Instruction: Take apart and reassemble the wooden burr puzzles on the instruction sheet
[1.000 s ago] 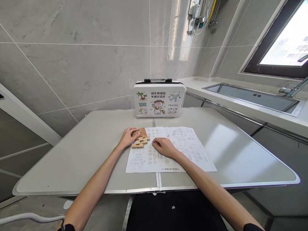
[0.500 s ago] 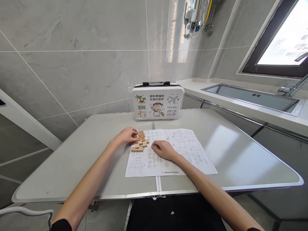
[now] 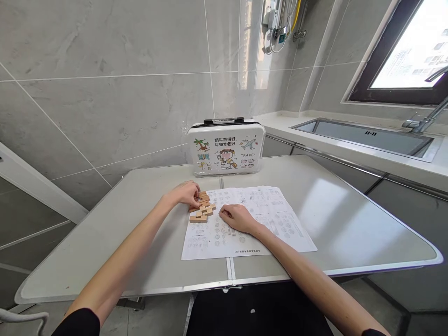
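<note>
Two hands are working near the middle of the desk (image 3: pixel 350 219), both bare and both belonging to the person wearing the camera.

Left hand (image 3: pixel 187 193): it is reaching in from the left and curling over the far end of a small cluster of wooden blocks (image 3: pixel 202 212). The fingertips are touching the farthest pieces. Whether they are actually gripping a piece or only pressing on it, I cannot tell.

Right hand (image 3: pixel 238 217): it is resting on the printed sheet (image 3: pixel 273 210), just to the right of the blocks and not touching them. The fingers are curling in toward the palm, loosely closed and gripping nothing.

Blocks: pale wood, lying flat in an irregular pile on the upper left corner of the sheet, between the two hands. The nearest piece is sitting a little apart from the fingertips, toward the person.

Sheet: white, covered in small diagrams too fine to read, lying flat across the centre seam of the desk.

Surroundings: a white case (image 3: pixel 226 148) with cartoon prints and a dark handle is standing upright at the far edge of the desk, well apart from the hands. A steel sink (image 3: pixel 364 137) with a tap (image 3: pixel 423 121) is sitting in the counter to the right, under a window (image 3: pixel 409 51).
</note>
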`<state>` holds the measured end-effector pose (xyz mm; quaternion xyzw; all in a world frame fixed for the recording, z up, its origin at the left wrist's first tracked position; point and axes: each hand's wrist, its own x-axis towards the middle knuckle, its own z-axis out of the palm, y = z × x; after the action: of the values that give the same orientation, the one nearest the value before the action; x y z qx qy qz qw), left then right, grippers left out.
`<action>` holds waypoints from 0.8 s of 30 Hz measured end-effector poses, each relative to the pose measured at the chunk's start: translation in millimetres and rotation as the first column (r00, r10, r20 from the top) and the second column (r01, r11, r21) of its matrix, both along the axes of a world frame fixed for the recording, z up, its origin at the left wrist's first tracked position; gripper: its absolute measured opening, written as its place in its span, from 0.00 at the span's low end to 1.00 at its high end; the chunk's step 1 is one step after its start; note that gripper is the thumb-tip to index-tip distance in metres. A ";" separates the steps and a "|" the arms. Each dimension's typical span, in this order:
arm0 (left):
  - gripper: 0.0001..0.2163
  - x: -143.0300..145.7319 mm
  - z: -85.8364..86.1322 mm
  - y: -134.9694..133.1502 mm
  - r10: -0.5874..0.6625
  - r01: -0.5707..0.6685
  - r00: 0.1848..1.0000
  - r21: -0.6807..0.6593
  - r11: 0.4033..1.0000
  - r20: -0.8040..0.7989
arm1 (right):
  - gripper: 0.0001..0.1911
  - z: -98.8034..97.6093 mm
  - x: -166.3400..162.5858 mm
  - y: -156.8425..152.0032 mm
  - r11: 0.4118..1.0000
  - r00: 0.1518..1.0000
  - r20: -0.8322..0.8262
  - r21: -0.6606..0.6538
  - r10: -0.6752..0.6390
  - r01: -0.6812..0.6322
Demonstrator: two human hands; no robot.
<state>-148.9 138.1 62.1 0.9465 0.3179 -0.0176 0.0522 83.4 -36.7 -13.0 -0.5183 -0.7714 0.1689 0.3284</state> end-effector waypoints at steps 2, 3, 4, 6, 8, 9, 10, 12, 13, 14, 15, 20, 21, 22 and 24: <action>0.10 0.7 3.0 0.0 -0.011 0.012 0.999 0.028 1.000 -0.036 | 0.09 0.3 -0.2 0.0 1.000 1.000 -0.001 0.001 -0.001 0.001; 0.11 1.0 3.8 0.0 0.000 0.002 0.999 0.042 0.999 -0.033 | 0.09 0.6 -0.3 -0.1 1.000 1.000 0.001 0.003 -0.002 0.002; 0.11 1.2 4.1 0.0 0.012 -0.010 1.000 0.051 0.999 -0.028 | 0.09 0.7 -0.3 -0.1 1.000 1.000 0.004 0.004 -0.002 0.002; 0.12 1.7 3.6 -0.3 0.036 -0.035 0.999 0.052 0.998 -0.023 | 0.10 1.0 -0.5 -0.2 1.000 1.000 0.009 0.005 -0.003 0.003; 0.12 2.5 2.7 -1.0 0.060 -0.059 0.998 0.042 0.997 -0.022 | 0.09 1.1 -0.7 -0.2 1.000 1.000 0.010 0.002 -0.004 0.004; 0.12 3.1 2.4 -1.5 0.069 -0.068 0.997 0.036 0.997 -0.022 | 0.09 1.1 -0.7 -0.2 1.000 1.000 0.008 0.001 -0.005 0.005; 0.12 3.8 2.3 -2.3 0.075 -0.074 0.997 0.032 0.997 -0.023 | 0.09 1.1 -0.7 -0.2 1.000 1.000 0.007 -0.001 -0.004 0.004; 0.12 5.3 2.5 -4.0 0.076 -0.075 0.997 0.031 0.997 -0.030 | 0.09 0.8 -0.5 -0.1 1.000 1.000 0.005 -0.004 -0.003 0.003; 0.12 6.1 2.9 -4.9 0.073 -0.071 0.997 0.036 0.997 -0.034 | 0.09 0.6 -0.4 0.0 1.000 1.000 0.006 -0.004 -0.002 0.002; 0.11 6.9 3.5 -5.7 0.067 -0.065 0.997 0.042 0.997 -0.040 | 0.09 0.3 -0.3 0.1 1.000 1.000 0.006 -0.004 -0.002 0.003; 0.11 7.8 4.2 -6.4 0.059 -0.057 0.997 0.047 0.997 -0.048 | 0.09 -0.1 -0.2 0.3 1.000 1.000 0.005 -0.003 -0.003 0.003; 0.12 11.8 7.6 -8.3 0.009 -0.003 0.994 0.053 0.999 -0.112 | 0.09 -2.0 0.0 1.3 1.000 1.000 0.001 0.007 -0.001 0.001; 0.12 12.4 8.0 -8.6 0.002 0.005 0.993 0.058 0.998 -0.121 | 0.09 -2.0 0.0 1.4 1.000 1.000 0.002 0.009 -0.002 0.002; 0.13 12.8 8.1 -8.9 -0.002 0.010 0.992 0.065 0.998 -0.126 | 0.09 -1.9 0.1 1.4 1.000 1.000 0.002 0.009 -0.002 0.002; 0.14 13.2 8.1 -9.8 0.001 0.008 0.991 0.070 0.998 -0.134 | 0.08 -1.3 0.2 1.2 1.000 1.000 0.001 0.010 0.000 0.000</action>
<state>-135.8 128.4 70.2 0.9450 0.3196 -0.0699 -0.0027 83.6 -35.5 -14.2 -0.5170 -0.7723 0.1649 0.3304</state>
